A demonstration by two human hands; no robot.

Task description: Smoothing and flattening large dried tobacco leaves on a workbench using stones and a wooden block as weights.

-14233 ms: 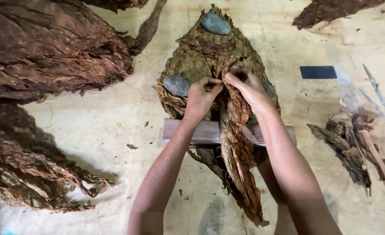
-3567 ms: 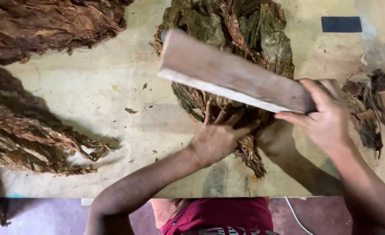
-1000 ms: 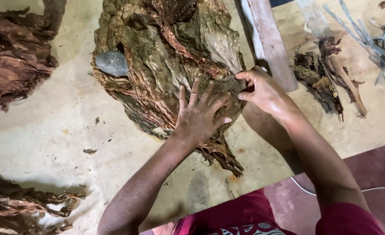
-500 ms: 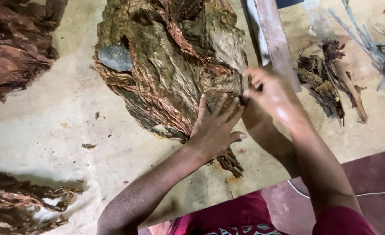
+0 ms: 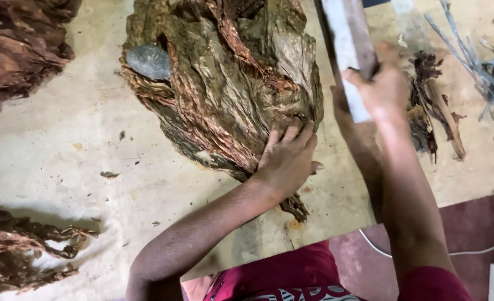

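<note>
Two hands engaged: right hand [image 5: 382,83] clenched on long grey-brown wooden board [image 5: 348,53], lengthwise toward table's far edge; left hand [image 5: 288,158] flat, released, on stacked brown dried leaves [image 5: 224,78] just beside.

stone [image 5: 149,60] on leaf stack [image 5: 224,83], wooden board [image 5: 347,50] right of it, stem scraps [image 5: 431,111] farther right

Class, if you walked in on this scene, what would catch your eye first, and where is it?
First, the big stack of dried brown leaves in the middle of the table, with a grey stone on its left side. The left hand presses flat on its lower edge, while the right hand grips a long wooden block just to the right.
</note>
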